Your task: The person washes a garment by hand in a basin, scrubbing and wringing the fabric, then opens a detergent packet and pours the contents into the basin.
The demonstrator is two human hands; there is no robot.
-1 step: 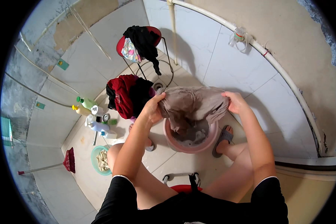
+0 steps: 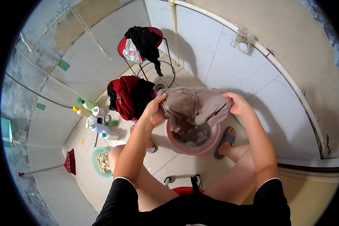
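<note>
A wet grey-brown garment (image 2: 194, 103) is stretched between my two hands. My left hand (image 2: 154, 111) is closed on its left end, and my right hand (image 2: 237, 103) pinches the upper right corner. Its lower folds hang over a pink basin (image 2: 194, 151), which stands on the floor between my feet. Cloudy grey water with some foam (image 2: 194, 138) shows inside; the garment covers the basin's far side. I cannot tell whether the lowest fold touches the water.
Dark red and black clothes (image 2: 126, 96) are piled left of the basin. Behind them a red stool (image 2: 121, 47) bears more clothes. Several bottles (image 2: 87, 103), a light green basin (image 2: 96, 169) with pale cloth and a red brush (image 2: 69, 162) lie leftward. Tiled walls enclose the corner.
The garment's hanging folds have shifted slightly over the basin. Both hands keep their hold in nearly the same place.
</note>
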